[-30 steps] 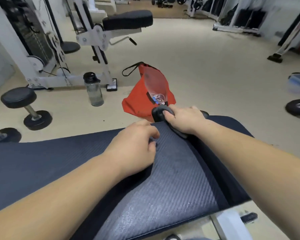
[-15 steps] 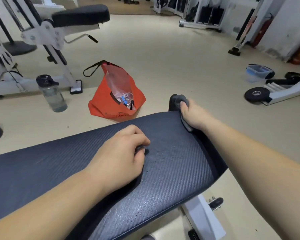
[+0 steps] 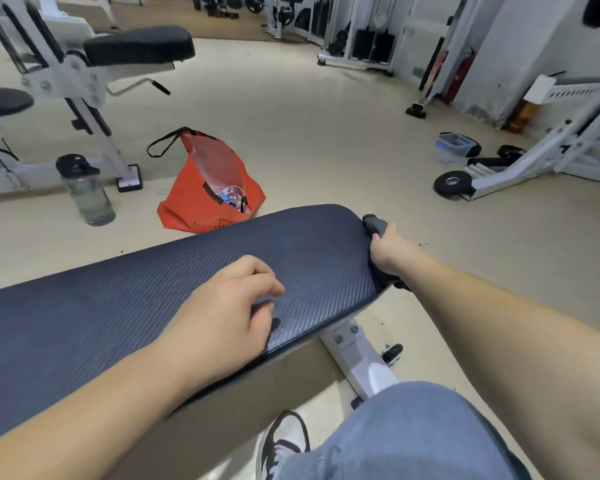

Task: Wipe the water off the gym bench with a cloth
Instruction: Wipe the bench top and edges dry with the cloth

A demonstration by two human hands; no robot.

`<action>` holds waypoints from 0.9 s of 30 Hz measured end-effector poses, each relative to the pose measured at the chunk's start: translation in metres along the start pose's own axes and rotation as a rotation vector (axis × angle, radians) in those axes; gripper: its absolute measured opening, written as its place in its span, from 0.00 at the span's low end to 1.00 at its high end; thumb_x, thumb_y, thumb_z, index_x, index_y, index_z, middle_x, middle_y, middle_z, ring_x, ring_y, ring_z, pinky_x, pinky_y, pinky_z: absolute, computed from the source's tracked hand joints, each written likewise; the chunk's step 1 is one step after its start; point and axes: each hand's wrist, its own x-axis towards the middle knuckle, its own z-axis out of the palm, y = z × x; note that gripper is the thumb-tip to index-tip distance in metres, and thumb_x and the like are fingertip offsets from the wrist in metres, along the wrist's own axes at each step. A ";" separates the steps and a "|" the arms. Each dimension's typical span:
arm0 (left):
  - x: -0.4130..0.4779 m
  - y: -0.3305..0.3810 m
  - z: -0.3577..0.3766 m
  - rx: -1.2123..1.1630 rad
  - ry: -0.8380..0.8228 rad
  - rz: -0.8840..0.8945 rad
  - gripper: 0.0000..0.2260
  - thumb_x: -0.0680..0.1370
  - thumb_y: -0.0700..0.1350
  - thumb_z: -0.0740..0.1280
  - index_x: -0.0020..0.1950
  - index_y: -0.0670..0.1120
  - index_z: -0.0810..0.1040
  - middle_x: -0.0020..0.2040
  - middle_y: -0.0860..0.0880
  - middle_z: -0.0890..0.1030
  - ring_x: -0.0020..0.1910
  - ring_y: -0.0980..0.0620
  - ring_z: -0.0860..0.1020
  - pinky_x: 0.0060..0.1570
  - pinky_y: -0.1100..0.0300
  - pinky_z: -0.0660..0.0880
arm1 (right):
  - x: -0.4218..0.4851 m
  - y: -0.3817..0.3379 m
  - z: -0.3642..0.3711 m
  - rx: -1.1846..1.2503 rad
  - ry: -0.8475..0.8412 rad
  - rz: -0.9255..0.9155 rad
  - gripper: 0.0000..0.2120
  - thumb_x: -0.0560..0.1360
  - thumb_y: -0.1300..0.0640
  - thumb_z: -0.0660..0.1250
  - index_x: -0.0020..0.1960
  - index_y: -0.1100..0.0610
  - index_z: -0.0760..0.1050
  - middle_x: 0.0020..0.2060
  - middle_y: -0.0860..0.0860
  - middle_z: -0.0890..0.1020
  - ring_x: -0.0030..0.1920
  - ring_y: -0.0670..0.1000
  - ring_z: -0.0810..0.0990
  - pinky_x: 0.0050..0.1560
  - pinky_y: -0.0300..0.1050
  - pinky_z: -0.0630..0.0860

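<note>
Bench [image 3: 125,306]: dark ribbed pad slanting across the middle, from 9 o'clock to its rounded end near 2 o'clock, on a white frame [image 3: 359,358]. Left hand [image 3: 219,320] at centre, palm down on the pad, fingers curled loosely, gripping nothing. Right hand [image 3: 390,251] at 2 o'clock, closed round a dark grey cloth [image 3: 374,225], pressing it against the pad's end edge. Orange bag [image 3: 201,195] on the floor at 11 o'clock, just beyond the pad. Bottle [image 3: 84,188] at 10 o'clock, upright, left of the bag. Shoe [image 3: 281,445] on the floor at 6 o'clock.
</note>
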 end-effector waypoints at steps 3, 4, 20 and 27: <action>-0.019 0.001 -0.003 -0.013 -0.014 0.001 0.10 0.76 0.42 0.68 0.54 0.55 0.83 0.54 0.62 0.76 0.44 0.62 0.74 0.47 0.60 0.73 | -0.022 0.002 -0.006 0.099 0.005 0.115 0.26 0.84 0.53 0.54 0.78 0.61 0.54 0.72 0.65 0.70 0.69 0.66 0.71 0.56 0.55 0.69; -0.022 0.000 -0.002 -0.015 -0.014 -0.005 0.10 0.76 0.42 0.68 0.54 0.55 0.83 0.54 0.62 0.76 0.45 0.61 0.75 0.48 0.59 0.74 | -0.032 0.002 -0.005 0.182 0.017 0.139 0.27 0.83 0.56 0.57 0.78 0.62 0.55 0.73 0.64 0.68 0.71 0.65 0.70 0.61 0.55 0.69; -0.118 -0.012 -0.023 0.139 -0.144 -0.353 0.05 0.77 0.47 0.65 0.48 0.53 0.81 0.45 0.56 0.78 0.45 0.51 0.79 0.48 0.52 0.79 | -0.254 -0.074 0.115 0.956 0.063 0.366 0.20 0.80 0.46 0.63 0.59 0.56 0.57 0.69 0.61 0.62 0.60 0.63 0.74 0.54 0.50 0.67; -0.180 0.001 -0.028 -0.657 -0.201 -1.093 0.20 0.82 0.54 0.64 0.40 0.40 0.79 0.37 0.37 0.86 0.30 0.43 0.82 0.32 0.54 0.78 | -0.321 -0.106 0.141 1.023 -0.349 0.316 0.33 0.72 0.45 0.66 0.68 0.57 0.55 0.67 0.60 0.67 0.59 0.62 0.75 0.64 0.60 0.76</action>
